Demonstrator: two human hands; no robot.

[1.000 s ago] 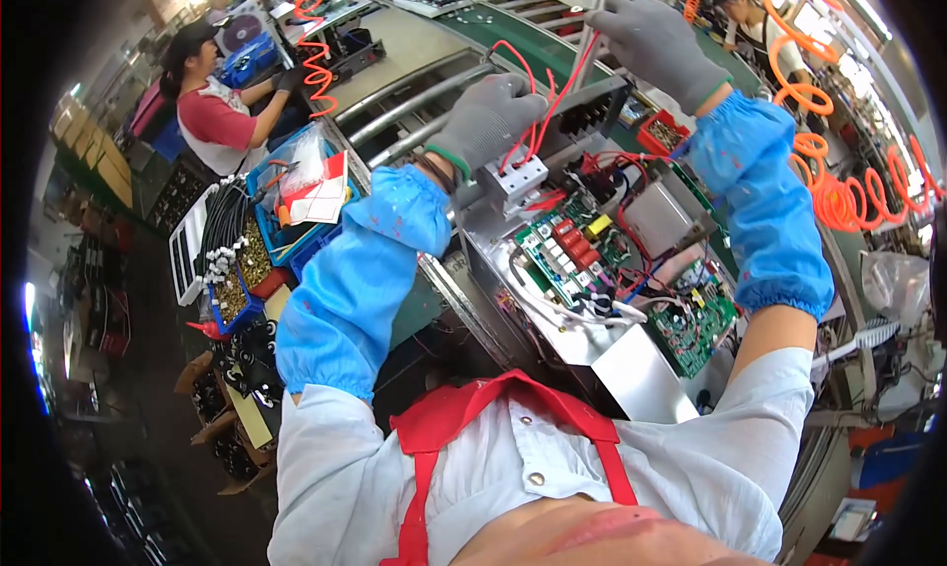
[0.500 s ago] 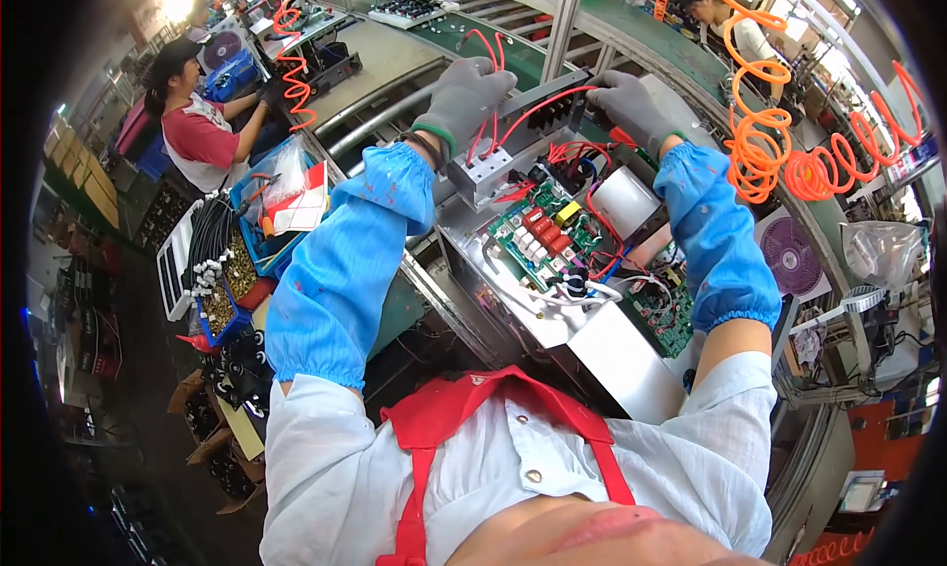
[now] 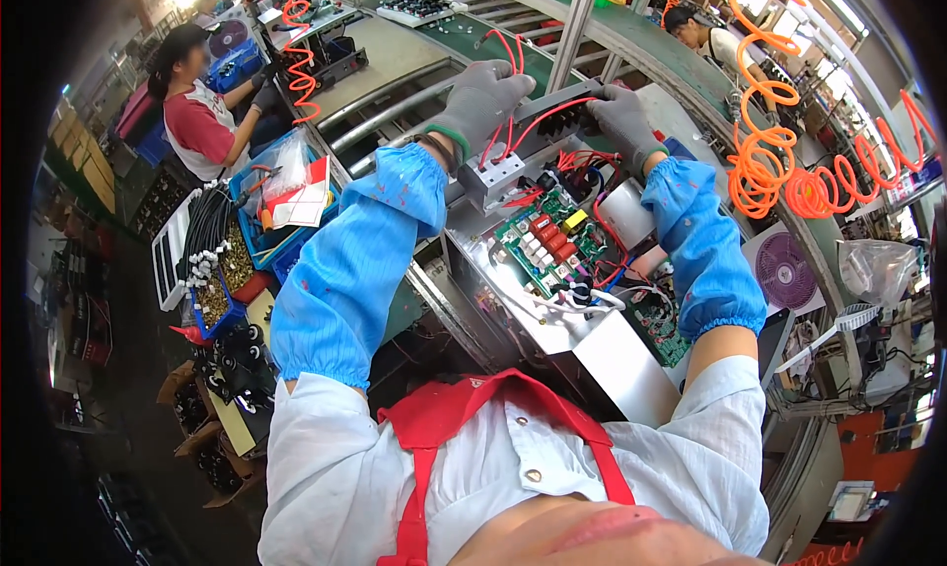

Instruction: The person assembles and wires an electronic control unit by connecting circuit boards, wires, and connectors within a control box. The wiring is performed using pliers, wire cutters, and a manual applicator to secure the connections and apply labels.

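My left hand (image 3: 483,103), in a grey glove, is closed around red wires (image 3: 520,53) whose ends stick up above the fingers. Below it, these wires run into a silver metal block (image 3: 490,179) with holes. My right hand (image 3: 626,117), also gloved, has its fingers closed at the right end of a dark grey bar-shaped panel (image 3: 560,101); a red wire (image 3: 543,119) reaches its fingertips. Nearer me sits an opened metal-cased device with a green circuit board (image 3: 528,246), red and white components and a white cylinder (image 3: 623,211). The fingertips are partly hidden.
Orange coiled hoses (image 3: 764,172) hang at the right. Blue bins (image 3: 266,241) with cables, brass parts and tools stand at the left. A roller conveyor (image 3: 395,107) runs behind. One co-worker (image 3: 202,112) sits at the left, another (image 3: 705,34) at the far right.
My right hand has shifted left, closer in against the grey panel's end. The left hand keeps its hold on the red wires. The whole view has shifted slightly.
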